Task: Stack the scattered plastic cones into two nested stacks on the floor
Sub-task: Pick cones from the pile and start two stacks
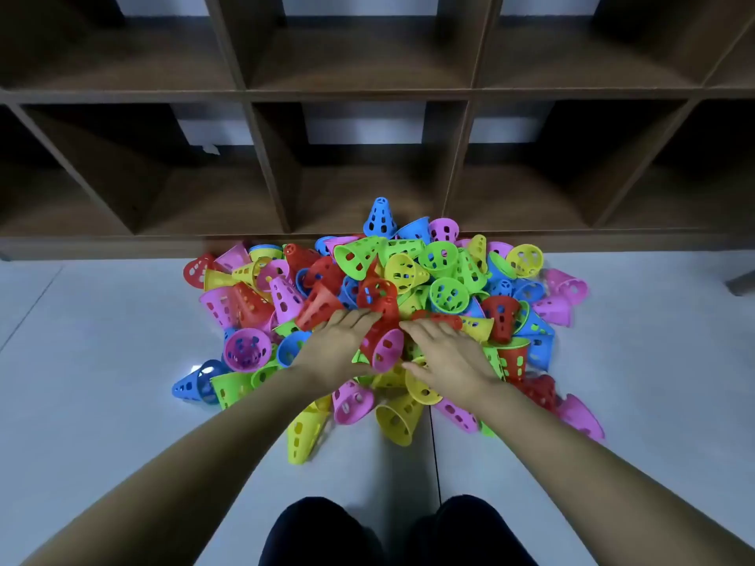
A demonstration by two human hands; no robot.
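A heap of plastic cones [408, 275] in red, pink, yellow, green and blue lies jumbled on the floor against the shelf's foot. The cones are perforated and point every way. One blue cone [380, 218] stands upright at the back of the heap. My left hand [339, 345] lies palm down on the near middle of the heap, fingers straight, touching red cones. My right hand [445, 353] lies flat beside it, fingers spread over yellow and red cones. A pink cone [386, 349] shows between the two hands. Neither hand grips anything.
A dark brown cubby shelf [367, 96] with open compartments rises right behind the heap. Pale grey floor tiles [102, 341] spread left, right and near me. My knees in dark trousers [400, 533] are at the bottom edge. A grey furniture leg [741, 281] shows at the right.
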